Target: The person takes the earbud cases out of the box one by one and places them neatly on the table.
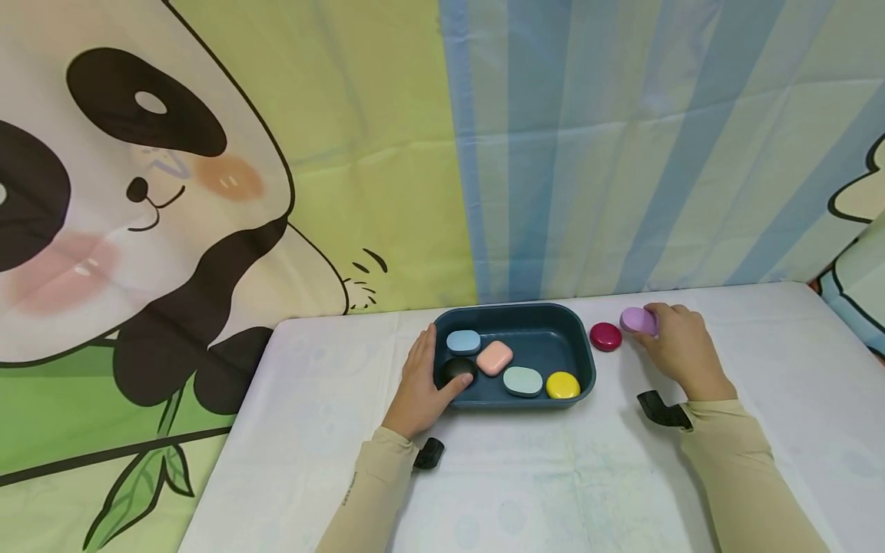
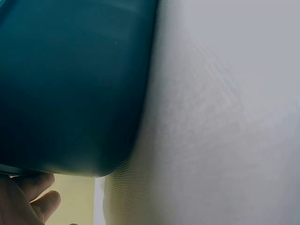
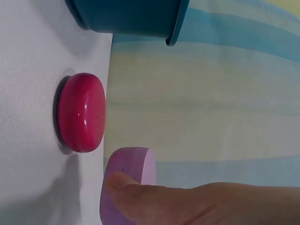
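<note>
My right hand (image 1: 681, 346) pinches a lilac rounded piece (image 1: 638, 320) between thumb and fingers, to the right of the tray. In the right wrist view the thumb presses on the lilac piece (image 3: 124, 159), which is held above the table. Just left of it a glossy crimson round piece (image 1: 605, 336) lies on the cloth. My left hand (image 1: 419, 388) holds the left end of the dark blue tray (image 1: 515, 403), its thumb over the rim by a black round piece (image 1: 456, 369) and its fingers along the outer wall (image 2: 79, 93).
Inside the tray lie a light blue piece (image 1: 463, 342), a pink rounded square (image 1: 494, 358), a pale mint oval (image 1: 522, 382) and a yellow round piece (image 1: 563, 385). A white cloth (image 1: 518, 476) covers the table. Behind it hangs a printed curtain (image 1: 387, 153).
</note>
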Demonstrator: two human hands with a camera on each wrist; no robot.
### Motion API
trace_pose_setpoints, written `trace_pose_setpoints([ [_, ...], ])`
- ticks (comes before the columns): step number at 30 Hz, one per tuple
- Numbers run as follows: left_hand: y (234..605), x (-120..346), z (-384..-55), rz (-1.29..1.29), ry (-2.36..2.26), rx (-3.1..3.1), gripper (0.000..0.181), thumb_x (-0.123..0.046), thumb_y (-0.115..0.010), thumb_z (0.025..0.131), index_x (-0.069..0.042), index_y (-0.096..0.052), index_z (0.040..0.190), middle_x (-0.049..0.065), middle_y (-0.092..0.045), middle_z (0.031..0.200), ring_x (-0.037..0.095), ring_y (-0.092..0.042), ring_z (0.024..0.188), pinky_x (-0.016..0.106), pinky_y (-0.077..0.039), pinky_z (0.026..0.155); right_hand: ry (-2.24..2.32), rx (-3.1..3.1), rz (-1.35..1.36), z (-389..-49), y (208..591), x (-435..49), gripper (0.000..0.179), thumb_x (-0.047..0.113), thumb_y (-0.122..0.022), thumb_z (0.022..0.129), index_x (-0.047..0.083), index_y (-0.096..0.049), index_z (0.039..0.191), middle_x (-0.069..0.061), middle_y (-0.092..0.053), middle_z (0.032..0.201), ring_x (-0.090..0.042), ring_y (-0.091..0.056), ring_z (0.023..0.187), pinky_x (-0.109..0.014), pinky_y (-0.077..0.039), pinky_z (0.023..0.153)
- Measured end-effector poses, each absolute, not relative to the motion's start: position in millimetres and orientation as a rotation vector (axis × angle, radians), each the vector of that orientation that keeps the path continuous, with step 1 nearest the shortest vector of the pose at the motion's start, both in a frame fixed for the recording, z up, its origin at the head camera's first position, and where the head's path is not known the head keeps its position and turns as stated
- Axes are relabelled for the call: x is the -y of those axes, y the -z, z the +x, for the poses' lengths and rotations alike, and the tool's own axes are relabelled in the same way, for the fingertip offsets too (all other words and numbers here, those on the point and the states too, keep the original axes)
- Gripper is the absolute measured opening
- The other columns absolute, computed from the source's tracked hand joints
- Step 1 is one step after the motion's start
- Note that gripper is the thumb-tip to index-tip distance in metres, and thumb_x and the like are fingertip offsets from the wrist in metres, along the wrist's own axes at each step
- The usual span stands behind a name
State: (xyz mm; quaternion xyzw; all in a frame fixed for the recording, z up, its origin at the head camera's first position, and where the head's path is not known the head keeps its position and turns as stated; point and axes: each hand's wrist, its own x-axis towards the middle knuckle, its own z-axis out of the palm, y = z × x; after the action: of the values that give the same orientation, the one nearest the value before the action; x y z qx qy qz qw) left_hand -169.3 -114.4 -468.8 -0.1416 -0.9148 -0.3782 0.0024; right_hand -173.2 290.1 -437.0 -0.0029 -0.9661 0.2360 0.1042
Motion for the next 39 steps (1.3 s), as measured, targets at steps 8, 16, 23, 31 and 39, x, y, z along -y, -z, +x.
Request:
trace_pose_setpoints([
  [8,467.6,114.4,-169.0,-0.444,1.199,2.868,0.104,-0.059,-0.066,0.091,-0.013,-0.007,0.163,0.012,-0.013,0.168,0.031,-0.01,0.154,0.058,-0.018,0.119,-0.662,2.962,-0.057,-174.2,441.0,-295.5,0.049,0.01,-0.074,0.088,-0.017,-0.055,0.124,-0.043,-0.053,0.113,-0.06,-0.046,0.102,-0.069,-0.042,0.09],
  [16,466.3,114.0,-169.2,-0.443,1.212,2.872,0.104,-0.059,-0.066,0.091,-0.013,-0.007,0.163,0.011,-0.012,0.168,0.028,-0.009,0.154,0.057,-0.017,0.12,-0.632,3.035,-0.071,-175.9,444.6,-297.7,0.049,0.004,-0.073,0.086,-0.017,-0.053,0.126,-0.043,-0.052,0.115,-0.061,-0.045,0.101,-0.069,-0.042,0.088],
  [23,468.1,114.3,-169.4,-0.436,1.197,2.882,0.105,-0.061,-0.065,0.091,-0.015,-0.006,0.163,0.011,-0.012,0.168,0.028,-0.009,0.154,0.058,-0.018,0.119,-0.577,3.044,-0.012,-177.4,447.7,-300.7,0.044,-0.003,-0.07,0.086,-0.016,-0.055,0.125,-0.044,-0.054,0.113,-0.061,-0.048,0.096,-0.067,-0.043,0.082],
  [31,469.2,114.6,-168.9,-0.43,1.191,2.88,0.105,-0.062,-0.065,0.09,-0.016,-0.006,0.164,0.01,-0.012,0.168,0.028,-0.009,0.154,0.058,-0.019,0.119,-0.562,3.033,0.057,-177.5,447.4,-300.3,0.047,-0.01,-0.065,0.085,-0.015,-0.053,0.129,-0.044,-0.054,0.118,-0.062,-0.048,0.099,-0.067,-0.04,0.087],
  [39,468.5,114.8,-168.6,-0.444,1.2,2.872,0.105,-0.061,-0.065,0.091,-0.014,-0.007,0.163,0.009,-0.011,0.168,0.028,-0.009,0.154,0.057,-0.017,0.12,-0.579,3.017,0.034,-176.3,447.4,-298.6,0.051,-0.012,-0.053,0.087,-0.012,-0.047,0.137,-0.045,-0.047,0.128,-0.063,-0.041,0.109,-0.069,-0.033,0.096],
])
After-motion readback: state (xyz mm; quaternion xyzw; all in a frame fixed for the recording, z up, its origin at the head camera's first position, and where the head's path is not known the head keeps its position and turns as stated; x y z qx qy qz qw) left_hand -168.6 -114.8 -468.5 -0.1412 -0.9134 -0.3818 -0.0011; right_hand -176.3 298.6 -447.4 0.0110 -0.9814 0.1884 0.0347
